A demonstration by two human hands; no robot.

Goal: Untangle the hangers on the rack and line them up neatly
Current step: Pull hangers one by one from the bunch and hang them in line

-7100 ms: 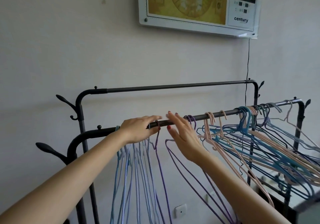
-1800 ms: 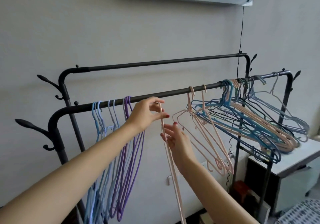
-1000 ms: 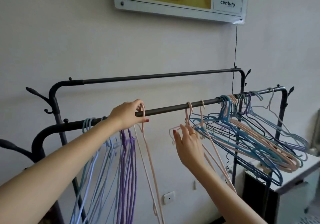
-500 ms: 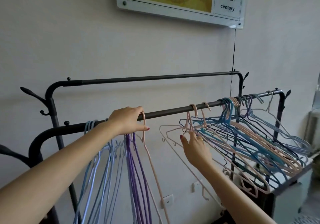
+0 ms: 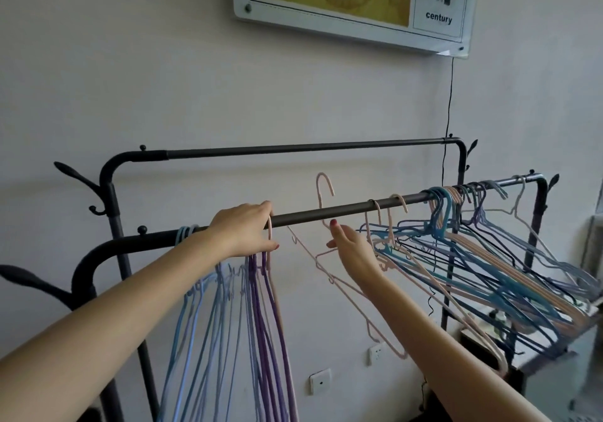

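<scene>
L hand curled over front rail at a hung pink hanger – R hand pinches a 2nd pink hanger, hook raised above rail.

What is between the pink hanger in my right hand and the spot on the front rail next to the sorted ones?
Nothing visible. The right hand holds the pink hanger with its hook above the front rail, which is bare there. The left hand grips the rail at the hung pink hanger.

Bare rail between hanging and tangled hangers
</scene>
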